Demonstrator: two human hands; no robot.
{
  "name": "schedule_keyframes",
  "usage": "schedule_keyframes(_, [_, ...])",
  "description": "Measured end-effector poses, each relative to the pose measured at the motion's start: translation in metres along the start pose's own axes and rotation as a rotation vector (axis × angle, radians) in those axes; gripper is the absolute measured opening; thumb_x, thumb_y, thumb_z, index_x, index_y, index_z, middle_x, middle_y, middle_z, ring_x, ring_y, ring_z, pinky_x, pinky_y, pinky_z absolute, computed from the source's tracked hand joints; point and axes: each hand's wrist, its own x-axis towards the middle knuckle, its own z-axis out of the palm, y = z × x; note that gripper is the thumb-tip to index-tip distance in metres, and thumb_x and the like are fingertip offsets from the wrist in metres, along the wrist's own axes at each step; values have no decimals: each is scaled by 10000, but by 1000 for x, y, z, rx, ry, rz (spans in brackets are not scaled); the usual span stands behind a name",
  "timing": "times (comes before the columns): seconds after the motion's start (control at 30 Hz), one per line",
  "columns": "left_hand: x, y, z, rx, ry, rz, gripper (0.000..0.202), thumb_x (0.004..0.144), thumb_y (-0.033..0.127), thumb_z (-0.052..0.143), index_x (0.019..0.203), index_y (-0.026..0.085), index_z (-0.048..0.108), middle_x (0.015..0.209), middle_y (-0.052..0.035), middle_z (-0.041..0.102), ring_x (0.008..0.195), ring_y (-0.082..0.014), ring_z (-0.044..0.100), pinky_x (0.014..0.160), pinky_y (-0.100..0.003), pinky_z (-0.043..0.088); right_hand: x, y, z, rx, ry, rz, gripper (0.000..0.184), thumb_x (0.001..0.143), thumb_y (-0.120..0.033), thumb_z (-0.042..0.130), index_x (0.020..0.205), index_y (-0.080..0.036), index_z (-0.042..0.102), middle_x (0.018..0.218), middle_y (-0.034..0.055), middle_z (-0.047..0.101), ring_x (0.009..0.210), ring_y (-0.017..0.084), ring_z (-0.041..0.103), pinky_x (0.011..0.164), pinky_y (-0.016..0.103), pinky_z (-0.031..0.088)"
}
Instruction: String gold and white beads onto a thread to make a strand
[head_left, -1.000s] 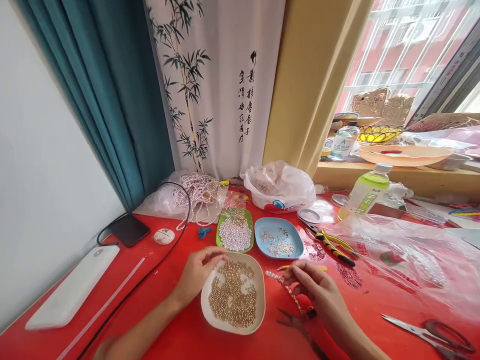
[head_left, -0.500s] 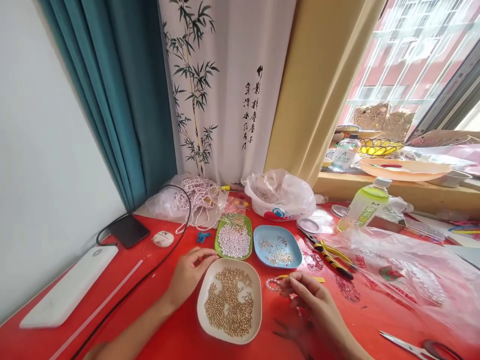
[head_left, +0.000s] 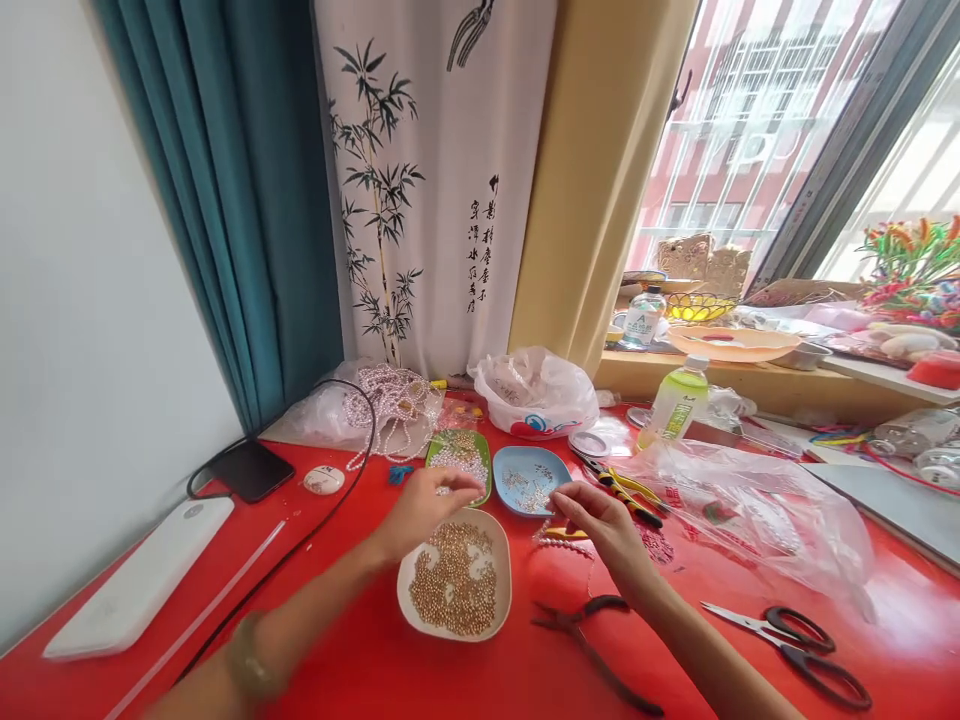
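Observation:
My right hand [head_left: 604, 520] is closed in a pinch at the right edge of the blue dish [head_left: 504, 500]. A thin bead string [head_left: 574, 545] trails below those fingertips, with fine thread at its lower end. My left hand [head_left: 435, 505] hovers above the far rim of the cream dish [head_left: 504, 600], its fingers drawn together; what they hold, if anything, is too small to make out. Gold beads [head_left: 454, 590] fill the cream dish. Behind the left hand, the green dish [head_left: 486, 450] holds white pearl beads and some gold ones. Small metallic pieces [head_left: 536, 490] lie in the blue dish.
Dark-handled pliers [head_left: 574, 625] lie below my right hand, with scissors [head_left: 787, 640] farther right. Yellow-black pliers [head_left: 630, 495], a plastic bag [head_left: 750, 520] and a bottle [head_left: 679, 400] stand or lie behind. A black cable [head_left: 300, 545] crosses the left side.
My left hand has moved up and right from the cream dish's rim. My right hand has moved up towards the blue dish, exposing the dark-handled pliers. The view has turned right.

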Motion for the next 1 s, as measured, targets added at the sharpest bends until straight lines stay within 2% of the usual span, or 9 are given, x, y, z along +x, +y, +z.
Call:
schedule_keyframes(0.13, [22, 25, 31, -175, -144, 33, 256, 629, 301, 607, 811, 131, 665, 817, -77, 661, 768, -181, 573, 711, -270, 412, 5, -25, 5, -117, -2, -181, 204, 725, -368, 535, 703, -168, 574, 689, 0, 539, 638, 121, 479, 569, 223, 371])
schedule_keyframes(0.23, [31, 29, 50, -320, -161, 47, 263, 599, 300, 639, 794, 127, 674, 745, -66, 667, 696, -165, 570, 677, -264, 410, 6, -38, 8, -67, 26, -273, 182, 713, -347, 554, 691, -167, 562, 739, 7, 525, 703, 130, 485, 600, 223, 378])
schedule_keyframes(0.33, [34, 30, 58, -384, -173, 67, 237, 602, 309, 640, 741, 122, 681, 683, -65, 665, 638, -148, 560, 622, -249, 400, 7, -44, 8, -19, 25, -279, 178, 710, -337, 560, 678, -163, 555, 692, -6, 493, 615, 104, 461, 560, 221, 373])
schedule_keyframes(0.47, [33, 32, 56, -401, -183, 14, 209, 593, 301, 653, 705, 126, 673, 695, -75, 668, 656, -153, 574, 598, -236, 395, 9, -44, 6, 45, 78, -278, 183, 689, -339, 589, 662, -159, 572, 674, -10, 508, 617, 103, 464, 572, 223, 373])
schedule_keyframes(0.57, [34, 36, 52, -493, -145, -18, 181, 581, 275, 668, 673, 120, 650, 682, -68, 665, 653, -145, 585, 621, -236, 410, 9, -34, 9, 206, 79, -173, 229, 704, -392, 564, 771, -175, 594, 755, 10, 571, 713, 132, 521, 667, 255, 402])
schedule_keyframes(0.63, [36, 39, 48, -620, -96, -32, 158, 590, 251, 667, 669, 120, 625, 689, -61, 664, 661, -134, 591, 657, -235, 424, 6, -22, 14, 318, -11, -66, 294, 726, -440, 521, 867, -190, 586, 843, 33, 600, 777, 150, 550, 734, 289, 400])
schedule_keyframes(0.73, [40, 42, 41, -759, -17, -45, 140, 617, 230, 653, 684, 127, 585, 737, -62, 665, 672, -123, 601, 647, -214, 439, -1, -2, 22, 397, -237, 153, 367, 723, -488, 500, 833, -151, 596, 722, 51, 620, 702, 157, 583, 739, 323, 400])
schedule_keyframes(0.87, [45, 40, 32, -837, 86, -14, 119, 655, 204, 621, 701, 138, 533, 783, -60, 661, 683, -130, 615, 604, -199, 455, -8, 11, 23, 404, -339, 172, 327, 716, -439, 546, 801, -130, 612, 632, 16, 568, 558, 90, 521, 586, 232, 391])
schedule_keyframes(1.0, [52, 28, 30, -913, 148, -5, 102, 680, 175, 594, 707, 145, 501, 781, -55, 655, 697, -133, 619, 578, -190, 462, -12, 7, 20, 445, -336, 166, 258, 726, -379, 565, 781, -131, 611, 524, -47, 428, 408, 21, 332, 410, 173, 222])
